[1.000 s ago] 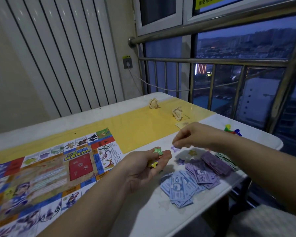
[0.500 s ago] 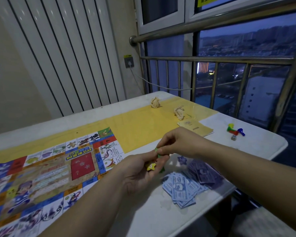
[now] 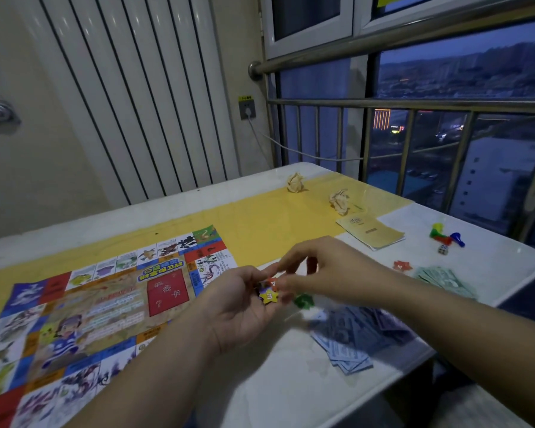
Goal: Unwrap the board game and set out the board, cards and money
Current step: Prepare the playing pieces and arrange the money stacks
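We see left hand [image 3: 238, 310] palm up, fingers half curled, gripping yellow star token [image 3: 269, 296] marked 3. Right hand [image 3: 328, 270] pinches red star token [image 3: 273, 282] at the left fingertips, touching the yellow one. Green star token [image 3: 303, 301] lies on table [image 3: 291, 390] just beside. Board [image 3: 105, 304] is spread flat at left. Blue money [image 3: 346, 338] is piled under right forearm, green money [image 3: 445, 279] at right, cards [image 3: 371, 233] stacked behind. Pawns [image 3: 445, 236] and die [image 3: 443, 249] sit far right.

Board [image 3: 105, 304] lies left on the table [image 3: 291, 396]; money [image 3: 346, 341] right, cards [image 3: 371, 233] behind it
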`<state>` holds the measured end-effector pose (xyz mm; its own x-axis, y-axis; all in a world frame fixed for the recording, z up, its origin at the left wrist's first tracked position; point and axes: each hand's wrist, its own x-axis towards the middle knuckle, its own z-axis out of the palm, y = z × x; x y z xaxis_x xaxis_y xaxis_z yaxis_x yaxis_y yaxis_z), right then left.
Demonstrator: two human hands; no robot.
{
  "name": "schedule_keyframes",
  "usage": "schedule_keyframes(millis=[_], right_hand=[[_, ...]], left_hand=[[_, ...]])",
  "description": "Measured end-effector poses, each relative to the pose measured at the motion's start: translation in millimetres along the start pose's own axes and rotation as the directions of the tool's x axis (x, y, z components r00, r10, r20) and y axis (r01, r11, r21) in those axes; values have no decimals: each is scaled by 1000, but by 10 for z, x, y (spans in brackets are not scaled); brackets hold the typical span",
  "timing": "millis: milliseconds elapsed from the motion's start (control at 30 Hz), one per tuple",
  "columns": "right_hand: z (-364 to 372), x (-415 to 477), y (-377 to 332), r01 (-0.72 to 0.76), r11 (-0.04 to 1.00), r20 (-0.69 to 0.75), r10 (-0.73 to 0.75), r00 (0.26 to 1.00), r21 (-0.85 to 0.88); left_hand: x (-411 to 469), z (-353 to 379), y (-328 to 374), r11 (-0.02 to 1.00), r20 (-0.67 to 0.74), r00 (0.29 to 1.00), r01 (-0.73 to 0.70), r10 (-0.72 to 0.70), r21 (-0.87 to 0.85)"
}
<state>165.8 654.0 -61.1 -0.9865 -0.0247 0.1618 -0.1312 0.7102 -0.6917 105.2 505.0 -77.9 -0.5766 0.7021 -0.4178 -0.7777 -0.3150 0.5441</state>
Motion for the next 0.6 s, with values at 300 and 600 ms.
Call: schedule_keyframes(millis=[300,600], right_hand=[[61,-94,-60,-42,999,44,42,998,-12],[-111,-145,15,4,1000,-118,-2,993,11]], left_hand=[[48,106,-102,999,19,1000,-18,17,30],[28,194,-140,999,-22,999,-29,29,-23]])
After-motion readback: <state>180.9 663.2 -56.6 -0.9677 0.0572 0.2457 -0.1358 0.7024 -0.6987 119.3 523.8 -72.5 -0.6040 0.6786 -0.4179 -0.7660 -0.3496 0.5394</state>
